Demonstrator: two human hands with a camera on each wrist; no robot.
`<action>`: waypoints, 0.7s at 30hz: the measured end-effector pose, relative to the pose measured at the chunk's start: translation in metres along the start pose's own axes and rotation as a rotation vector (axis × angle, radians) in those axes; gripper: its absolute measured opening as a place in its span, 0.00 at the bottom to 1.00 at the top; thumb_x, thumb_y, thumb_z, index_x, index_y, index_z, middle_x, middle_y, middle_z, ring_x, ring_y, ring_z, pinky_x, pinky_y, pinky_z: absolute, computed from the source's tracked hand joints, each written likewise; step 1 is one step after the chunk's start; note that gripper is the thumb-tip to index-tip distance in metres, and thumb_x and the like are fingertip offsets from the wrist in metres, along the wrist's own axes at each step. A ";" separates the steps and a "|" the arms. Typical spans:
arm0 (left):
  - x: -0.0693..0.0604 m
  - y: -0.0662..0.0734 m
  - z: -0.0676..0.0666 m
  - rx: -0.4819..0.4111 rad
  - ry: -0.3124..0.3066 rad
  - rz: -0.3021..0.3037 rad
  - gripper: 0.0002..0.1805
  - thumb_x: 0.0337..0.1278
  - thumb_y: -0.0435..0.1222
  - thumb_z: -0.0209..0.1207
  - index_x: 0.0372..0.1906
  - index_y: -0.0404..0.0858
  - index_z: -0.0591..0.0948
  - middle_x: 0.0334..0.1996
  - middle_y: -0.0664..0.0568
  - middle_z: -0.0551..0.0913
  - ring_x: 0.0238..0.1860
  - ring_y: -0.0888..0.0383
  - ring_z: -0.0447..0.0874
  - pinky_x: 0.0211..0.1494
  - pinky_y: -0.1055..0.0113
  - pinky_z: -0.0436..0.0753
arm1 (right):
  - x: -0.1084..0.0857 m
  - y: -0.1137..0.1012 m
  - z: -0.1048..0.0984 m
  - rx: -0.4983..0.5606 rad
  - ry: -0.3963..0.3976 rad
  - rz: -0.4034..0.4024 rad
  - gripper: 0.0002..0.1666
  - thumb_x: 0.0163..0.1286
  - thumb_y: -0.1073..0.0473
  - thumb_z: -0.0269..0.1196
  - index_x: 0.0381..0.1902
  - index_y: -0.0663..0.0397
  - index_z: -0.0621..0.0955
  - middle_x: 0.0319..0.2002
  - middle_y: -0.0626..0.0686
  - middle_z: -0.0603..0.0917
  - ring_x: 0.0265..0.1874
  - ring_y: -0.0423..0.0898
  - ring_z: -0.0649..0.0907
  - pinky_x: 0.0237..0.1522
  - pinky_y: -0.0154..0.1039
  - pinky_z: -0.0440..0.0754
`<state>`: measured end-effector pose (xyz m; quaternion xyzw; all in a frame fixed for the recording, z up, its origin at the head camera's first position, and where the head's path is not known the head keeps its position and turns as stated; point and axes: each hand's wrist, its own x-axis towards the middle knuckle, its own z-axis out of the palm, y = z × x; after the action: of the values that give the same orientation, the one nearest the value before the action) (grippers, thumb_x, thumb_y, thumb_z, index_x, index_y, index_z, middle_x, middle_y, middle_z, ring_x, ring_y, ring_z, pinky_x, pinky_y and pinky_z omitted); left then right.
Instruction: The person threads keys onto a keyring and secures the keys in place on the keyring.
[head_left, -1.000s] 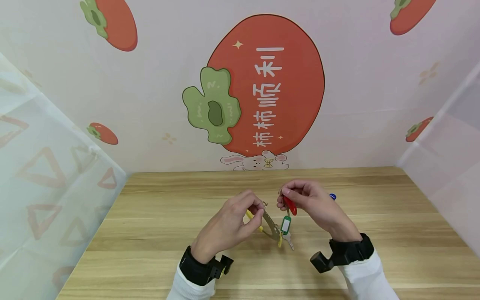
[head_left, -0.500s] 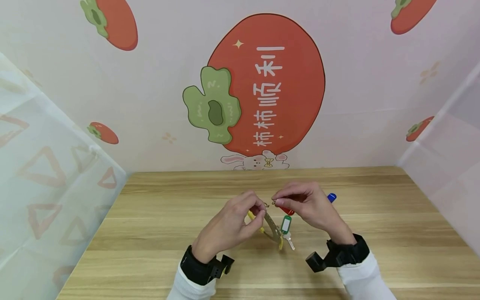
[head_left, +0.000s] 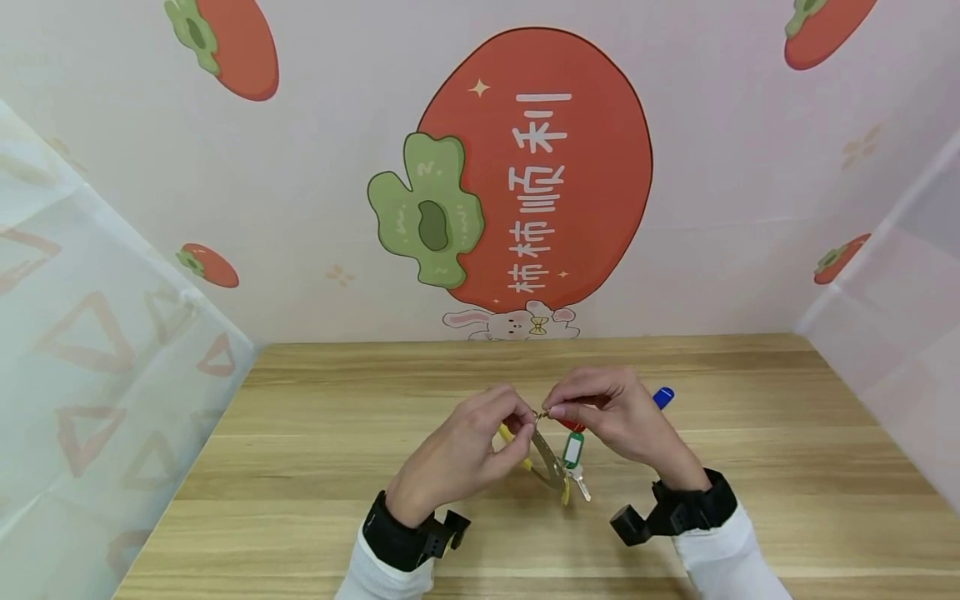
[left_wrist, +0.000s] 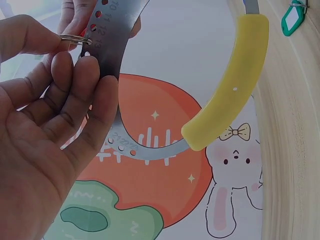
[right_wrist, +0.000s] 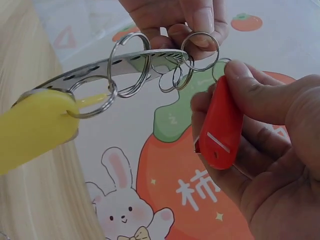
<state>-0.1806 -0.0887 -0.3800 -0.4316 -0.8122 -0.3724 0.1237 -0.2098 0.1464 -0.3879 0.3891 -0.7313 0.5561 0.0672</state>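
My left hand pinches a split ring threaded through a hole of a curved metal key holder, which has numbered holes and a yellow grip. The holder hangs below the fingers. To its right, my right hand pinches the small ring of a red key tag. That ring is close to the split ring in the left hand; whether they are linked I cannot tell. Also on the holder's rings is a yellow key tag.
A green key tag with a key lies on the wooden table just below the hands. A blue tag shows behind the right hand. A printed cloth backdrop rises at the table's far edge.
My right hand has moved slightly left and down with the red key tag, bringing its ring up to the left hand's ring. More of the blue tag shows. The left hand has barely moved.
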 end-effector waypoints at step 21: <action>0.000 0.000 0.001 -0.019 0.020 0.012 0.05 0.59 0.26 0.61 0.36 0.38 0.79 0.33 0.57 0.78 0.36 0.66 0.78 0.41 0.78 0.79 | -0.001 0.001 0.000 0.033 -0.048 -0.010 0.09 0.65 0.73 0.68 0.37 0.56 0.90 0.36 0.53 0.87 0.33 0.45 0.83 0.29 0.33 0.83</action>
<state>-0.1809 -0.0882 -0.3802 -0.4337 -0.8048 -0.3838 0.1299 -0.2098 0.1474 -0.3897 0.4071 -0.7214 0.5583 0.0460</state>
